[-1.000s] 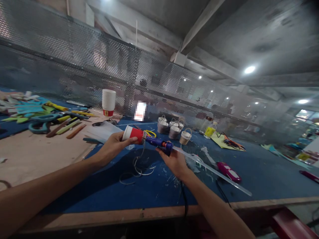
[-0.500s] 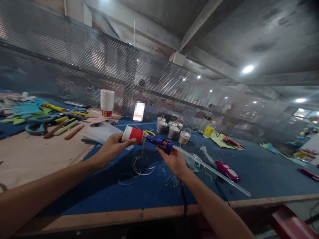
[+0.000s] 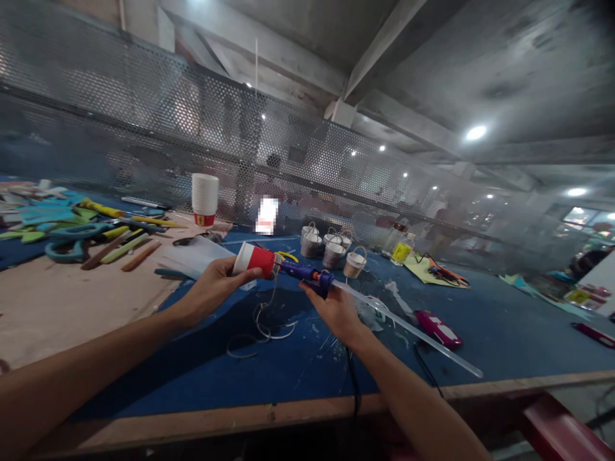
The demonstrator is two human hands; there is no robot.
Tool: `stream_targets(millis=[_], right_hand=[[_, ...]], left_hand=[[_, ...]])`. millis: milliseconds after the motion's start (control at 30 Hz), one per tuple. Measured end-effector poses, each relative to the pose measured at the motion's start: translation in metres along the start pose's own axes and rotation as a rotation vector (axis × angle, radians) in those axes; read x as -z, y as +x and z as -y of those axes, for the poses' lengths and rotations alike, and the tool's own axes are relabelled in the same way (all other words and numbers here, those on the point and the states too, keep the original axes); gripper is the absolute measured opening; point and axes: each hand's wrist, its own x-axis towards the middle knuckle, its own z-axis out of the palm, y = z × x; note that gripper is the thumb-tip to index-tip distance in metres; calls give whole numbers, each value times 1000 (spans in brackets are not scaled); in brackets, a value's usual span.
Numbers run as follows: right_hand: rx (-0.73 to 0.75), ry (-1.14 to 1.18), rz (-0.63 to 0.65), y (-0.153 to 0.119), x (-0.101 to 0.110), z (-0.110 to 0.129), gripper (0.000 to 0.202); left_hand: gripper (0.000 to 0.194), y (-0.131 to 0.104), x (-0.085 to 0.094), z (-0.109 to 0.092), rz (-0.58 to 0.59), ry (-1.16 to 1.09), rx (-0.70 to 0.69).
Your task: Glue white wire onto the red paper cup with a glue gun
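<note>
While closed round the red-and-white cup (image 3: 254,260), the left hand's grip (image 3: 216,282) (snug).

Perforated screen (image 3: 211,105) standing under concrete

Above it, beams (image 3: 391,45) are crossing a grey ceiling (image 3: 480,83) where a lamp (image 3: 476,132) is glowing. To its right, a window (image 3: 578,217) is shining; before the screen, a blue surface (image 3: 202,378) is spreading.

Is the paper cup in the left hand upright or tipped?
Tipped: the paper cup lies roughly sideways in the left hand, its base toward the glue gun.
</note>
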Motion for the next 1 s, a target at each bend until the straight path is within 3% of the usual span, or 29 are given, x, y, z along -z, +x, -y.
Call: stream_targets(millis=[1000], right_hand=[[-22, -46, -40, 1, 0, -2, 35]], left_hand=[[29, -4, -1, -6, 94, 42, -81]])
